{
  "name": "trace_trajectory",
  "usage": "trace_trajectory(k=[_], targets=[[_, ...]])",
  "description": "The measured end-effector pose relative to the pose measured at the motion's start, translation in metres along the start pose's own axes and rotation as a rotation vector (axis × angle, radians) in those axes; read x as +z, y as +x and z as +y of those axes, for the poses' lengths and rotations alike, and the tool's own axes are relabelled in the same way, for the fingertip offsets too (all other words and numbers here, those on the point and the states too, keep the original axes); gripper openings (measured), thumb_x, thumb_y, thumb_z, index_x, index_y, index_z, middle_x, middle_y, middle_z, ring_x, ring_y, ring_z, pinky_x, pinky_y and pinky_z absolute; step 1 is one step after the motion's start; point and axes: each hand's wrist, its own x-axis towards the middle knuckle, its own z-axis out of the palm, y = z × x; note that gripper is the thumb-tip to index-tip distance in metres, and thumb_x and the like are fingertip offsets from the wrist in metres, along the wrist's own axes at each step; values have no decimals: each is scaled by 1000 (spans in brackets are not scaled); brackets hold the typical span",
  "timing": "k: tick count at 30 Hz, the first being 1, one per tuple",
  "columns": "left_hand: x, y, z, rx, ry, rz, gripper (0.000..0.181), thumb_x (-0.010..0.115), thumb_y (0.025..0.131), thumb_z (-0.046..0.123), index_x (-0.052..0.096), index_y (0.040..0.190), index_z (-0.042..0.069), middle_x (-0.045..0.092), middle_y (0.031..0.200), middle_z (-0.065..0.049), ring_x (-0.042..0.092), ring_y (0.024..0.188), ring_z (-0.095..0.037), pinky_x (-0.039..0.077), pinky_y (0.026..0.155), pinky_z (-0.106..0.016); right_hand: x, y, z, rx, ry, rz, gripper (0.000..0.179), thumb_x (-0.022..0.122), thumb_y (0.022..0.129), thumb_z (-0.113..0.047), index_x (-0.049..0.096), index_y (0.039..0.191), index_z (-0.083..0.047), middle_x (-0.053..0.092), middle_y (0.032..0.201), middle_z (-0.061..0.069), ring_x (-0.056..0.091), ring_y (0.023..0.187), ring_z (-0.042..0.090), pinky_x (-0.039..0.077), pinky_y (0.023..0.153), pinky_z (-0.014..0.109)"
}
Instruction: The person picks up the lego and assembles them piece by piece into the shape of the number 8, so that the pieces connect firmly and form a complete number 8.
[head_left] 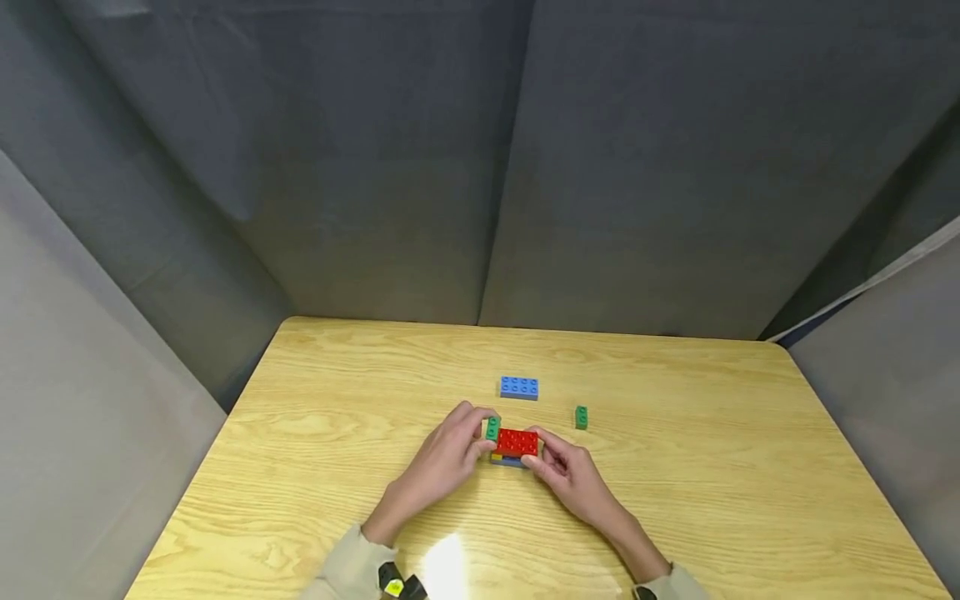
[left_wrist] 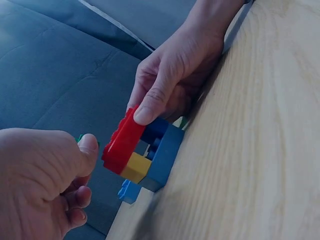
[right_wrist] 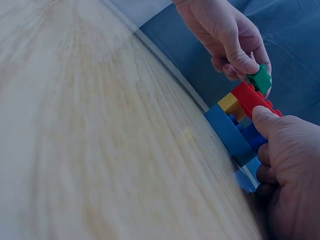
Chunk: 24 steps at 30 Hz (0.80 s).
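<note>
Head view: the red brick (head_left: 517, 442), atop a yellow brick (left_wrist: 136, 168) and blue base (left_wrist: 166, 158) on the worktop (head_left: 337, 375), is gripped by the right hand (head_left: 573, 479). The left hand (head_left: 446, 450) pinches a green brick (head_left: 492, 428) near its left end. Beyond lie a loose blue brick (head_left: 519, 388) and loose green brick (head_left: 581, 418).

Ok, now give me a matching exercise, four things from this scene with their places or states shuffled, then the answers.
1. red rectangular plastic brick
2. yellow plastic brick
3. loose blue rectangular plastic brick
4. left hand

A. directly under the red brick
B. pinching a small green plastic brick
C. topmost, gripped by the right hand
D. on the wooden table, beyond both hands

Pairs: 1-C; 2-A; 3-D; 4-B
</note>
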Motion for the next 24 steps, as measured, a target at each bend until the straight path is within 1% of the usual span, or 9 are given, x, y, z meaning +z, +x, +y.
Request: trace_trajectory(k=[5,7,11,17,21,24], targets=[[3,-1,0,8,31,-2,36,69,101,22,63,135,11,55,104,4,49,82,-10,46,69,-22,2,1,0,-8,11,-16,35,72,99,-10,67,134,-9,47,66,-6,33,55,-2,31,49,18],[4,-1,0,19,45,6,35,69,101,21,63,134,10,57,106,3,49,82,-10,46,70,-22,2,1,7,-12,10,-24,35,71,100,-15,67,136,-14,47,67,-8,34,55,-2,32,48,18],[8,-1,1,40,67,44,34,73,98,19,65,130,8,58,104,3,49,79,-9,47,68,-22,2,2,6,-21,7,-28,34,71,101,-14,67,135,-13,46,67,-8,34,54,-2,32,47,19],[15,-1,1,47,64,110,32,77,94,9,68,125,5,51,91,5,46,72,-7,45,62,-20,2,3,6,-18,-10,-35,32,70,101,-16,68,134,-17,46,67,-9,33,55,-2,33,46,20],[17,-2,2,53,81,123,33,77,93,5,68,125,3,54,92,3,47,72,-7,47,62,-19,2,3,5,-12,3,-37,33,70,102,-15,67,134,-15,46,67,-8,33,54,-1,32,46,20],[16,0,4,57,96,122,34,77,93,4,67,126,2,59,96,0,52,74,-8,50,66,-20,1,3,3,0,13,-34,34,71,101,-14,67,135,-14,46,67,-8,34,55,-1,32,47,19]])
